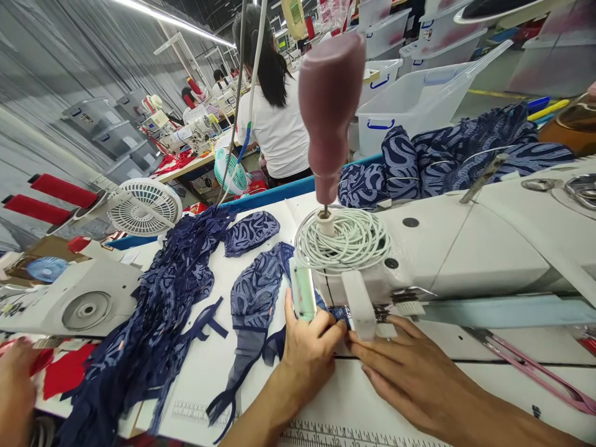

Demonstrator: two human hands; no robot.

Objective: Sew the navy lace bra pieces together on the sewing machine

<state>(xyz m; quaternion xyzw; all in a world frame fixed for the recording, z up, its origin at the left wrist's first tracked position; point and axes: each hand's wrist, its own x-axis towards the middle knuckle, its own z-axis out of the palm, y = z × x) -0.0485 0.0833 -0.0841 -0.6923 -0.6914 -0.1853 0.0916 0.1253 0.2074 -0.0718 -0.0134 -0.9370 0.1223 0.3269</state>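
Note:
My left hand [310, 351] pinches a navy patterned lace piece [255, 292] right at the foot of the white sewing machine [447, 248]. My right hand [410, 366] lies flat on the table beside it, fingers stretched toward the needle area and touching the fabric edge. The lace piece trails left and down from under the machine head, with dark straps hanging toward the table's front edge.
A heap of similar navy lace pieces [158, 323] lies left; more are piled behind the machine [465, 152]. A mauve thread cone [330, 105] stands over coiled white cord [344, 239]. Pink scissors [535, 369], a small fan [144, 208], white bins [419, 99], a seated person [274, 118] and another hand [16, 391] are around.

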